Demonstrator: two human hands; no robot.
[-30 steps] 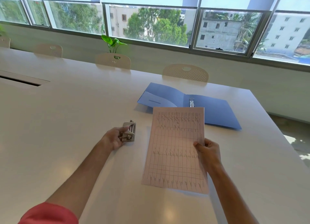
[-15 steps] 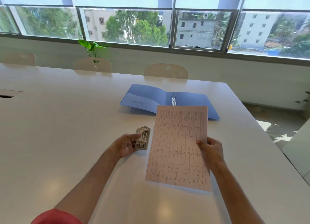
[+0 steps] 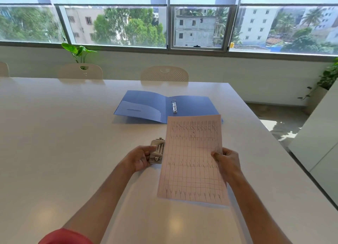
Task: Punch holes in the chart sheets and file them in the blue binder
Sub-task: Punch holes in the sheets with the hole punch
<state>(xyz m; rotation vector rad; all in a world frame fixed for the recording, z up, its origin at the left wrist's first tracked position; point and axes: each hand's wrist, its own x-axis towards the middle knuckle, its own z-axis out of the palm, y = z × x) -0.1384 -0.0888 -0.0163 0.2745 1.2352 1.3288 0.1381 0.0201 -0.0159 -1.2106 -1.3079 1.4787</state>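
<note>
Left hand (image 3: 140,158): fingers grasping a metal hole punch (image 3: 157,151) on the white desk (image 3: 54,143). Right hand (image 3: 227,161): fingers pinching the pink chart sheet (image 3: 192,161) by its right edge, left edge at the punch. Blue binder (image 3: 190,105): open flat beyond, rings up.

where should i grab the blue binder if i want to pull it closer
Take the blue binder by its near right cover edge, coming from your side. It lies open and flat, the ring stands at the spine, and the left cover lifts slightly.
</note>
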